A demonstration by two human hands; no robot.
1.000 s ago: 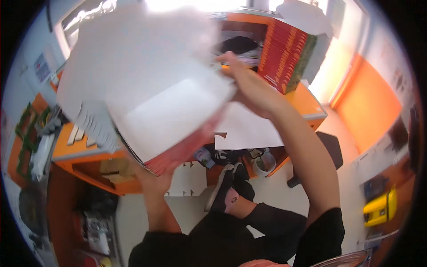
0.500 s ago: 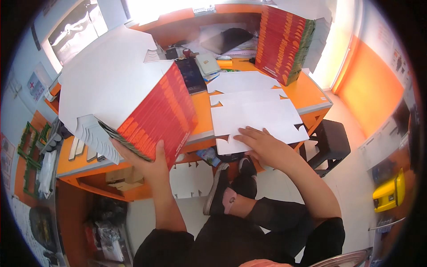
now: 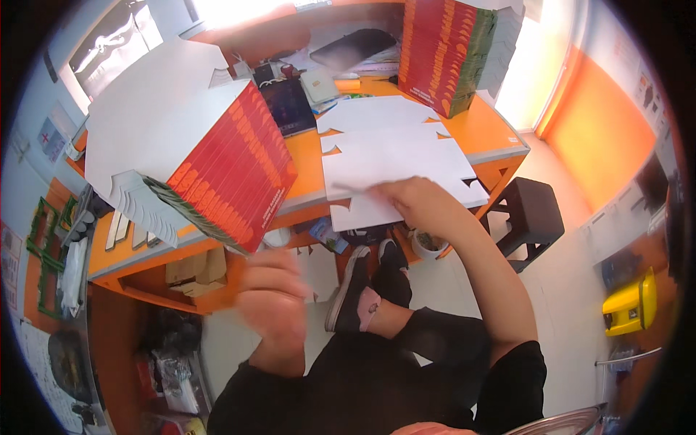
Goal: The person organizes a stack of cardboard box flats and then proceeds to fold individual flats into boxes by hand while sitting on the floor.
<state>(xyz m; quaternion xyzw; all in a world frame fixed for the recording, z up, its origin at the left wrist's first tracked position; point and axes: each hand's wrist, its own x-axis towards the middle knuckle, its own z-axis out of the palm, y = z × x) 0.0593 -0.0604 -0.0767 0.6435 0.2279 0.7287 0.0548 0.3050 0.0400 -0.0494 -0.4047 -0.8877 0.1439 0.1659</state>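
Note:
A flat, white die-cut cardboard sheet with notched edges lies on the orange desk. My right hand is over its near part, fingers pointing left and blurred at the tips; a thin grey streak beside them cannot be made out. At the left, a thick stack of folded cardboard blanks leans at the desk edge, with red printed edges and white faces. My left hand, smeared by motion, is just below the stack's lower corner and looks apart from it. Its fingers cannot be read.
Another red-edged stack stands at the far right of the desk. Behind the sheet lie a dark flat case and papers. A black stool stands right of the desk. A potted plant and cardboard are below.
My left hand has come off the left stack and dropped toward me. My right hand has lifted from lying flat on the sheet, its fingers now blurred. The view has shifted slightly.

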